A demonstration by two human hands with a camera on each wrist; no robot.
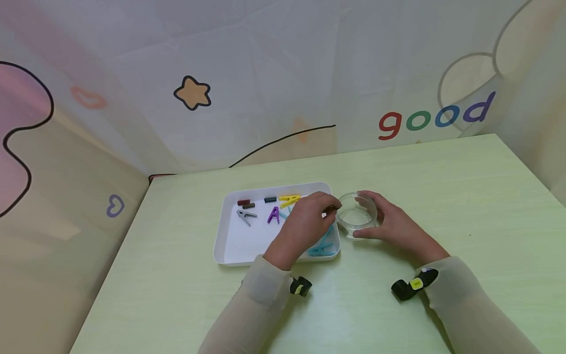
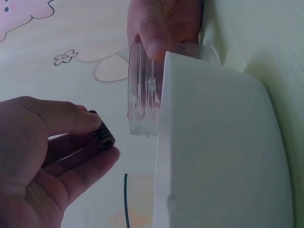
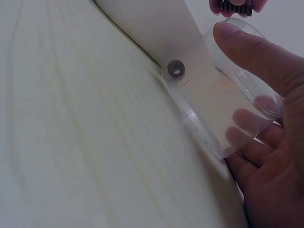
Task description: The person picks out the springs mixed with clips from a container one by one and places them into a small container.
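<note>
Between thumb and fingertips, my left hand (image 1: pixel 305 222) pinches a small dark spring (image 2: pixel 102 132). It holds the spring near the rim of a clear round jar (image 1: pixel 356 216), above the tray's right edge. My right hand (image 1: pixel 395 223) grips the jar from the right, its thumb on the near side and fingers round the far side. A second dark coil (image 3: pixel 176 69) shows at the jar's bottom in the right wrist view. The white tray (image 1: pixel 229 242) stands left of the jar, and my left forearm crosses its front, hiding part of its contents.
In the tray lie reddish and brown springs (image 1: pixel 248 205), a dark spring (image 1: pixel 270 199), a silver clip (image 1: pixel 245 215), a purple clip (image 1: pixel 273 214), yellow clips (image 1: pixel 290 198) and light-blue clips (image 1: pixel 321 250). A patterned curtain (image 1: pixel 274 73) hangs behind the pale green table (image 1: pixel 486 196).
</note>
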